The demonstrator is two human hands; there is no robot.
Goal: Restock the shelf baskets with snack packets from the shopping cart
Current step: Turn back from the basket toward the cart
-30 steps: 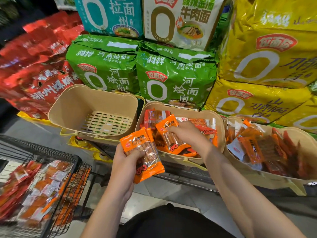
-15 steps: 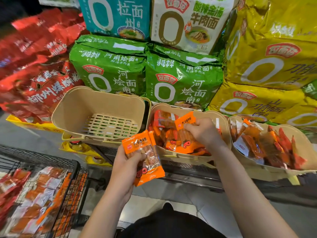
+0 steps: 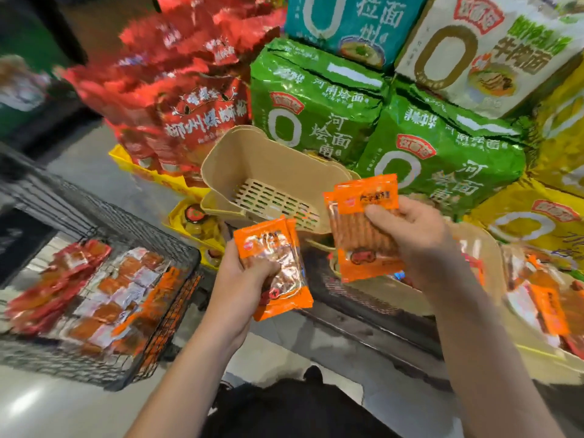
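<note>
My left hand point(image 3: 240, 286) grips a small stack of orange snack packets point(image 3: 275, 263) in front of my body. My right hand point(image 3: 414, 235) holds two more orange packets point(image 3: 363, 229) lifted up between the beige baskets. The left beige basket point(image 3: 262, 162) shows only its slatted floor, nothing inside. The middle basket point(image 3: 474, 245) is mostly hidden behind my right hand. The right basket point(image 3: 518, 314) holds orange and red packets. The black wire shopping cart point(image 3: 177, 248) at lower left carries several red, orange and white packets.
Large noodle bags are stacked behind the baskets: red point(image 3: 196, 99), green point(image 3: 316, 102), teal point(image 3: 350, 23), white point(image 3: 486, 42) and yellow point(image 3: 534, 226). Yellow trays point(image 3: 139, 165) sit under the red bags. A dark shelf rail point(image 3: 363, 311) runs below the baskets.
My right hand has lifted orange packets out of the middle basket and moved them up and left. The view has swung left and tilted. My left hand keeps its packets.
</note>
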